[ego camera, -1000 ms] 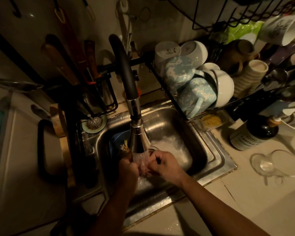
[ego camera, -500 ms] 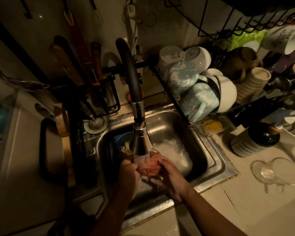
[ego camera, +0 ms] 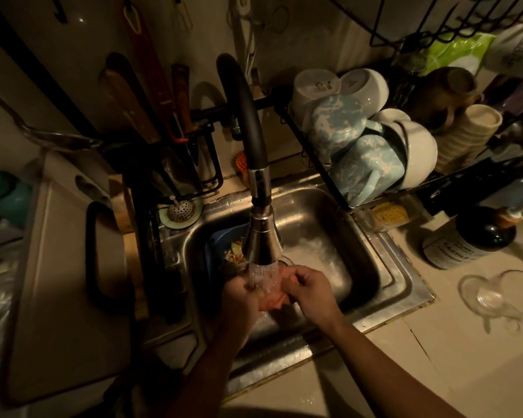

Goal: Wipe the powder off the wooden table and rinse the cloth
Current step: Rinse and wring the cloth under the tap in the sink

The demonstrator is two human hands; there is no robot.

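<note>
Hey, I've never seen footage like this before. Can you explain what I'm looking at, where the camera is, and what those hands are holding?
No machine is involved. A person wears a camera on the head, so every picture looks down over their own arms. The left hand and right hand both grip a pinkish cloth under water running from the faucet, above a steel sink. A blue bowl with scraps sits in the sink. On the right, a rack holds blue marbled mugs, and a dark bottle and a clear glass cup are on the counter.
</note>
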